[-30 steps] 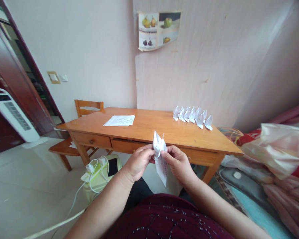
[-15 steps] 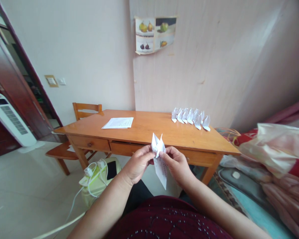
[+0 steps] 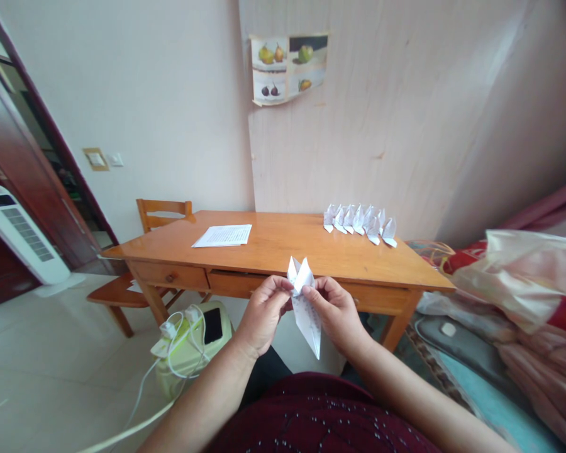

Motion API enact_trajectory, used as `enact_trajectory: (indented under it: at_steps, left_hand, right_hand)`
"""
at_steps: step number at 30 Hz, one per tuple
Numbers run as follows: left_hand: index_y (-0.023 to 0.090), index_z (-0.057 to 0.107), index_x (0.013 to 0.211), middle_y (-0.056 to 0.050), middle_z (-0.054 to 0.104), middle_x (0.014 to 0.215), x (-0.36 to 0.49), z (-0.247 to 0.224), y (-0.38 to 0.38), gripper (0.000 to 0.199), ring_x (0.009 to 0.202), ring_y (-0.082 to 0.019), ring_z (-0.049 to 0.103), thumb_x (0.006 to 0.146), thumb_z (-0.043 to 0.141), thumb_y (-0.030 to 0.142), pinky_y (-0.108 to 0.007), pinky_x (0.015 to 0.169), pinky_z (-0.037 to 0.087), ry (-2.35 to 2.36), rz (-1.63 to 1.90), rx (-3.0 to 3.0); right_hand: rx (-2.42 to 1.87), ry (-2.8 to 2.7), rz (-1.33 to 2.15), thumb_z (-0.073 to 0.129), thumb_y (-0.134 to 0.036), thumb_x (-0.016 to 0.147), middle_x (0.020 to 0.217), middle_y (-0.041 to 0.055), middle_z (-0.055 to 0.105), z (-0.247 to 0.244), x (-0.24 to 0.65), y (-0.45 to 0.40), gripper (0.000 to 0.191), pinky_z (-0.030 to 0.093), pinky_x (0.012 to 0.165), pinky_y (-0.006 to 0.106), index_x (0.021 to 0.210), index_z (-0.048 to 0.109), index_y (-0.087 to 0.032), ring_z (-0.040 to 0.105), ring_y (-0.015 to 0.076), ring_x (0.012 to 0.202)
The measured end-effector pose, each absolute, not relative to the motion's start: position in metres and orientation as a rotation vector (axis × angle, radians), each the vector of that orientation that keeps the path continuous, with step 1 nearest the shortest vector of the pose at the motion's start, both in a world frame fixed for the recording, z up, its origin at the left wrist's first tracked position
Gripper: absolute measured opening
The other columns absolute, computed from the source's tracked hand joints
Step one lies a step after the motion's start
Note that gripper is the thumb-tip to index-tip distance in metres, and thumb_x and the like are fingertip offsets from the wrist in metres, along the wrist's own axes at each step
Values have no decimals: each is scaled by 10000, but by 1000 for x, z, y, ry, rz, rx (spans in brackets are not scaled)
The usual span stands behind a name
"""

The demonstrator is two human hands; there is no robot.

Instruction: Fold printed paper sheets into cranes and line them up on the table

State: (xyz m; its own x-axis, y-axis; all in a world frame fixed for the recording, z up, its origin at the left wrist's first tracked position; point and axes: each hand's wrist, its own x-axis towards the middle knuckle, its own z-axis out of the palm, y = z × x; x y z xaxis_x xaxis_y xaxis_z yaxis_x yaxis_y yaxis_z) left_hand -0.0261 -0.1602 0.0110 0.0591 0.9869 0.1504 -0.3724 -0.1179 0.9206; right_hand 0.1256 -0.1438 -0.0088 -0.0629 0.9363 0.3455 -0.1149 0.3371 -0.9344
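Observation:
A folded white paper (image 3: pixel 307 318) with faint writing hangs between my hands, in front of the table's near edge. Two pointed flaps stick up at its top, and its long lower part narrows to a point. My left hand (image 3: pixel 267 313) pinches its left side near the middle. On the right side, my right hand (image 3: pixel 336 309) grips it with the thumb on the front face. The fingers behind the paper are partly hidden.
Several folded white paper pieces (image 3: pixel 358 220) stand at the wooden table's (image 3: pixel 283 242) back right. A stack of written sheets (image 3: pixel 223 235) lies on its left. A chair (image 3: pixel 163 207), a green box with cables (image 3: pixel 188 352) and plastic bags (image 3: pixel 519 270) are around it.
The paper has turned slightly, its top flaps look wider and its lower tip has swung a little to the right. Both hands still hold it. The view has shifted slightly.

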Motion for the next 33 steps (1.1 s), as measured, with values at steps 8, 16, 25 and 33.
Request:
enact_trajectory:
  at_steps: [8, 16, 25, 33]
  left_hand:
    - [166, 661, 962, -41, 697, 877, -31, 11, -163, 236, 774, -146, 605, 767, 766, 247, -270, 752, 460, 811, 1325, 1176]
    - [161, 661, 880, -25, 657, 817, -26, 11, -162, 226, 734, -134, 562, 793, 773, 337, -250, 711, 441, 903, 1378, 1208]
    - [177, 611, 866, -2, 610, 772, -24, 7, -160, 224, 672, -121, 528, 814, 742, 351, -250, 674, 432, 937, 1423, 1172]
    - [188, 584, 871, 8, 610, 767, -22, 5, -159, 232, 679, -123, 523, 814, 735, 354, -256, 704, 438, 956, 1463, 1152]
  right_hand:
    - [-829, -1280, 1049, 731, -474, 826, 659, -38, 534, -8, 129, -142, 309, 342, 528, 252, 812, 576, -207, 436, 112, 567]
    - [-789, -1232, 1129, 760, -500, 789, 648, -32, 555, -2, 126, -146, 347, 344, 519, 252, 786, 578, -205, 441, 112, 550]
    - [-741, -1285, 1136, 704, -468, 856, 706, -21, 576, -5, 130, -144, 278, 384, 605, 263, 819, 630, -203, 477, 125, 627]
    - [-731, -1307, 1063, 669, -420, 889, 718, -23, 551, -9, 128, -144, 219, 374, 606, 264, 865, 625, -207, 457, 128, 635]
